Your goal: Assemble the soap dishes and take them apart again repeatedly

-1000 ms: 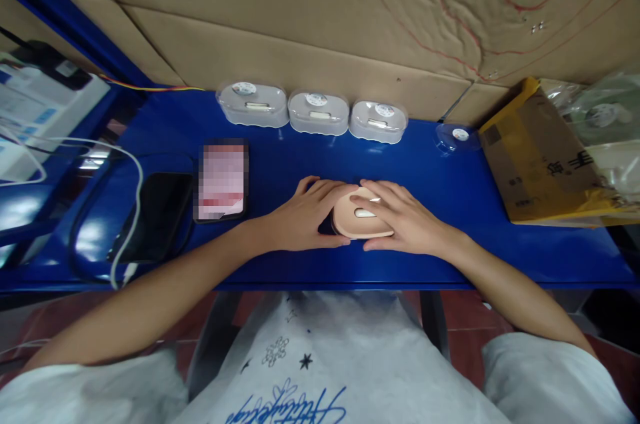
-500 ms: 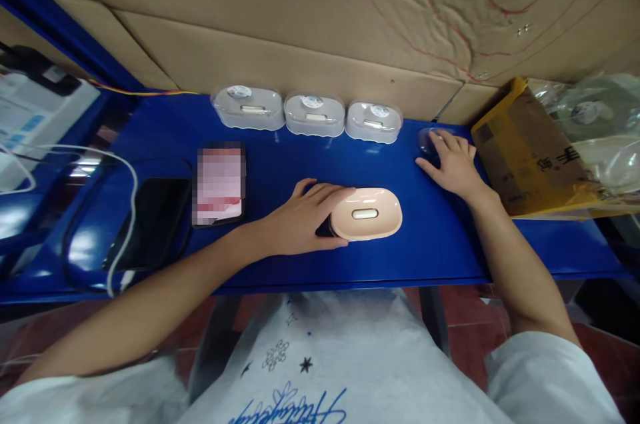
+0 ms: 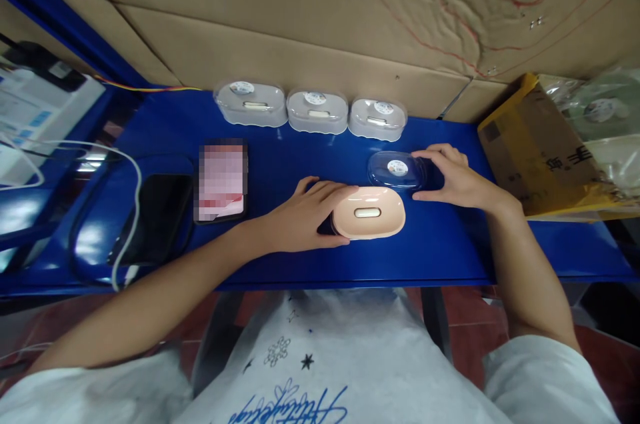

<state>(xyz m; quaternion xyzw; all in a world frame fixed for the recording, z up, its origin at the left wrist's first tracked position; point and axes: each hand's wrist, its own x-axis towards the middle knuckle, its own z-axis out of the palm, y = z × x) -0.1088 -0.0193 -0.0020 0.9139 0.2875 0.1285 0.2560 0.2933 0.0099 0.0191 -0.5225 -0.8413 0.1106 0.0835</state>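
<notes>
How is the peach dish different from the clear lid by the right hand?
The peach dish is solid-coloured, but the clear lid is see-through. The peach dish has a pale oblong in its middle; the clear lid has a round white sticker. The left hand holds the peach dish, while the right hand holds the clear lid. Both are long with rounded ends.

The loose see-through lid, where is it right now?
In the head view, the see-through lid is right of centre, gripped at its right end by the right hand, just beyond the peach dish.
</notes>
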